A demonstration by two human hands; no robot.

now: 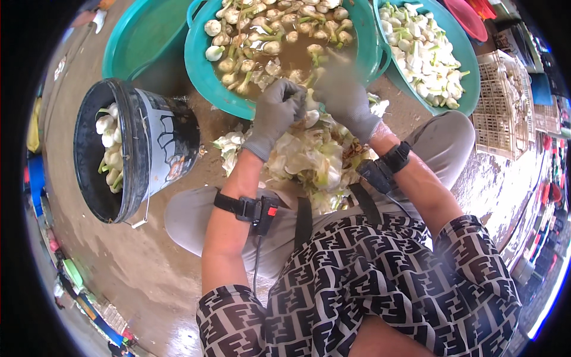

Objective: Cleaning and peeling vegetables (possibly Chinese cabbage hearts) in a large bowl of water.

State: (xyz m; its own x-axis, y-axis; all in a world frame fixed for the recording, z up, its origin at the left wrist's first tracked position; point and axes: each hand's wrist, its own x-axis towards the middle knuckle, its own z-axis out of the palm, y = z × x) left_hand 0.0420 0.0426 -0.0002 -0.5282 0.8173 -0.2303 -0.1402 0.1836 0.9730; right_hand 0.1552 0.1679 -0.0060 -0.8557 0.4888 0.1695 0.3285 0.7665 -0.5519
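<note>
Both my hands wear grey gloves and meet above the near rim of a round teal tub (205, 86). Fingers curled, my left hand (277, 113) is closed at a pale garlic bulb (311, 101), which shows only in part between the hands. My right hand (346, 102) is close by on the right; its fingers are smeared by motion, so their grip cannot be made out. Inside the tub, garlic bulbs (272, 47) with green stems float in muddy brown water. Below my hands, a heap of papery garlic peelings (315, 157) lies between my legs.
At my left a black bucket (169, 134) lies tipped, white garlic bulbs (109, 137) inside. Behind it stands another green tub (143, 35). A teal tub (470, 89) of clean garlic is at the far right, beside stacked plastic crates (498, 110). The floor (160, 250) looks wet.
</note>
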